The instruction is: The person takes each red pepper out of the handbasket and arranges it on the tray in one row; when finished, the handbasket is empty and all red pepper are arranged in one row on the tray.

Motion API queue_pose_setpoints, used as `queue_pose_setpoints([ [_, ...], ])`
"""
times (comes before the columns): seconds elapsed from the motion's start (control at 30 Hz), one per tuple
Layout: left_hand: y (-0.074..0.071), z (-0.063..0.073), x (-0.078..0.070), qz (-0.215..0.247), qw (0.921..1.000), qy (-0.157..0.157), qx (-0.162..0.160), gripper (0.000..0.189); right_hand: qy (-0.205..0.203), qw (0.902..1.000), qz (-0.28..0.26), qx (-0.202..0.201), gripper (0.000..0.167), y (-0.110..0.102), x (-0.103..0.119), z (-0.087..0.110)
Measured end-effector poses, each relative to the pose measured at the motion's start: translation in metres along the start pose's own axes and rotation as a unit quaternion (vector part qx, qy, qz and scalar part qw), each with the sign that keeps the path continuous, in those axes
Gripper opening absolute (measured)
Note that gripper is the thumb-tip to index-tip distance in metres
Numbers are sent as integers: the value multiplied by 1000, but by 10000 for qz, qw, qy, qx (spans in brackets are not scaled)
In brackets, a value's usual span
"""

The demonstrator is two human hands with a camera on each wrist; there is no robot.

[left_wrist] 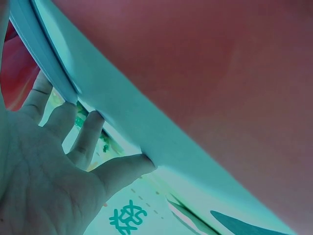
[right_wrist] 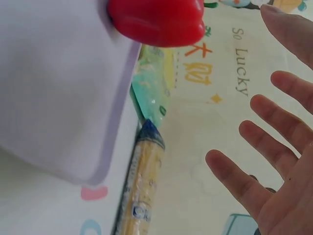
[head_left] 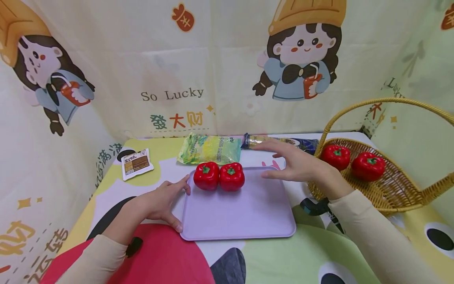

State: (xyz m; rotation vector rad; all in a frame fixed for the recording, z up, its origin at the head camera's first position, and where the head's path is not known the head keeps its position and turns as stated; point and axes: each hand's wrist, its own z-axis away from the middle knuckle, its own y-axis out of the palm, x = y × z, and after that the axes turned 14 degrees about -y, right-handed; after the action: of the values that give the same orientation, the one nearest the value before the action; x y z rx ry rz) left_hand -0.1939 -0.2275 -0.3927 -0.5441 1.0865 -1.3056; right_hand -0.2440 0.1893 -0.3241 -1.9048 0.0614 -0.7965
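Two red bell peppers point(head_left: 206, 176) sit side by side at the back left of the lilac tray point(head_left: 248, 217). My left hand point(head_left: 161, 205) is at the tray's left edge, thumb and fingers spread and touching the rim. In the left wrist view, with its odd colours, the fingertips of the left hand point(left_wrist: 63, 161) lie along that edge. My right hand point(head_left: 296, 163) hovers over the tray's back right corner, holding nothing. Its fingers are spread apart in the right wrist view, where a pepper point(right_wrist: 156, 22) shows on the tray.
A wicker basket point(head_left: 400, 187) with a tall handle stands at the right, holding two more red peppers point(head_left: 368, 166). Behind the tray lie a yellow-green packet point(head_left: 211, 149) and a long blue-and-gold packet point(head_left: 305, 145). A small brown-and-white packet point(head_left: 136, 163) lies at the back left.
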Motion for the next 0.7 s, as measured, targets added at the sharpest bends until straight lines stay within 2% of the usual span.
queue_pose_setpoints([
  [0.33,2,-3,2,-86,10000,-43,3,97,277,9993,142,-210,69,-17,-4,18],
  [0.5,0,-1,0,-72,9999,-85,37,97,266,9987,385,-199,63,-26,-5,22],
  [0.7,-2,0,-3,-23,10000,-69,59,97,254,9977,505,-363,58,-35,-4,29],
])
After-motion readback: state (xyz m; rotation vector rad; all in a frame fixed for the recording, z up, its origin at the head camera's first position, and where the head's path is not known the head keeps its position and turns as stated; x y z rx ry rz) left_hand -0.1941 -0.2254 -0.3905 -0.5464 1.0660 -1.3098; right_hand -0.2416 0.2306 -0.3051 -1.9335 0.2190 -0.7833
